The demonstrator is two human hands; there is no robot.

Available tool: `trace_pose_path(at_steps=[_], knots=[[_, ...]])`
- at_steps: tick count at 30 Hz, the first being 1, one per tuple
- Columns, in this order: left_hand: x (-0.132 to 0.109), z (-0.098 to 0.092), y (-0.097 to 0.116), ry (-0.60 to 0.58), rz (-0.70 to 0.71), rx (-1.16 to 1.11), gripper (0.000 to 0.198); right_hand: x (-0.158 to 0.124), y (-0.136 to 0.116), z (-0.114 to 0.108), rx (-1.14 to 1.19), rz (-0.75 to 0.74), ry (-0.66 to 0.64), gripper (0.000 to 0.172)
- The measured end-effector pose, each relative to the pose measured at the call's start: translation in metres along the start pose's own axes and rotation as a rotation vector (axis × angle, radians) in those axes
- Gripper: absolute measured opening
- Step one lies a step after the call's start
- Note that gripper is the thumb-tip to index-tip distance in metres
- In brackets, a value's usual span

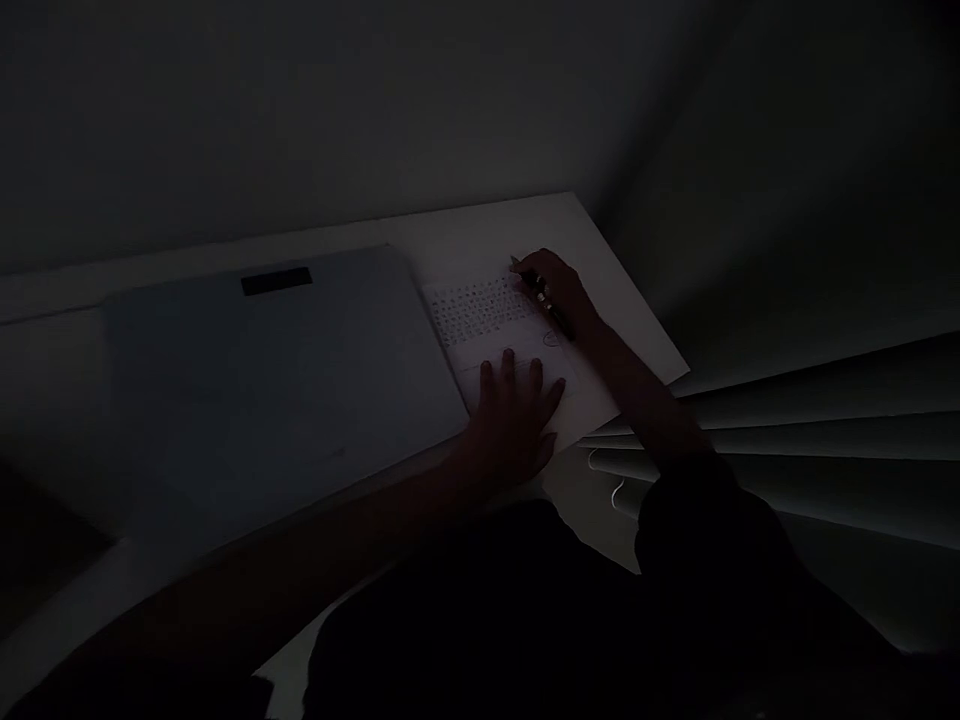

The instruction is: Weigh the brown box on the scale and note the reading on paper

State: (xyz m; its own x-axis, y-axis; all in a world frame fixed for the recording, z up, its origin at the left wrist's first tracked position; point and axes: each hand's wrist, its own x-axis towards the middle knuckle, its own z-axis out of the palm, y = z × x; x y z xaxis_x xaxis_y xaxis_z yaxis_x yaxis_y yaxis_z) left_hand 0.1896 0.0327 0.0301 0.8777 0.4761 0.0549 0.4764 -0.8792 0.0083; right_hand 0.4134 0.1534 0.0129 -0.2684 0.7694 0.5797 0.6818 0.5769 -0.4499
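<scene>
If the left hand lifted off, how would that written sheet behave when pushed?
The sheet looks thin and flat, so probably floppy and light. On the smooth white desk it would likely slide; the left hand lies flat on it while the right hand holds a pen.

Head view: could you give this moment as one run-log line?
right hand: grips dark pen | left hand: flat on white written sheet | closed grey laptop beside

Left of where you work, you have a large pale-blue flat board [270, 390] lying on the white desk [480, 225], with a small dark rectangular label [276, 281] near its far edge. The desk sits against a plain wall [375, 100]. To your right, window blind slats [825, 420] run along the desk's edge, dimly lit.
</scene>
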Motion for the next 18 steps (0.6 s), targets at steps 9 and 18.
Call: trace_pose_path(at_steps=[9,18], knots=[[-0.001,0.002,0.001,0.035,0.039,0.125,0.069,0.001,-0.006,0.002,-0.313,-0.031,-0.271,0.043],[-0.01,-0.014,0.002,0.012,0.098,0.119,0.069,-0.004,0.0,0.0,-0.407,-0.03,-0.311,0.043]])
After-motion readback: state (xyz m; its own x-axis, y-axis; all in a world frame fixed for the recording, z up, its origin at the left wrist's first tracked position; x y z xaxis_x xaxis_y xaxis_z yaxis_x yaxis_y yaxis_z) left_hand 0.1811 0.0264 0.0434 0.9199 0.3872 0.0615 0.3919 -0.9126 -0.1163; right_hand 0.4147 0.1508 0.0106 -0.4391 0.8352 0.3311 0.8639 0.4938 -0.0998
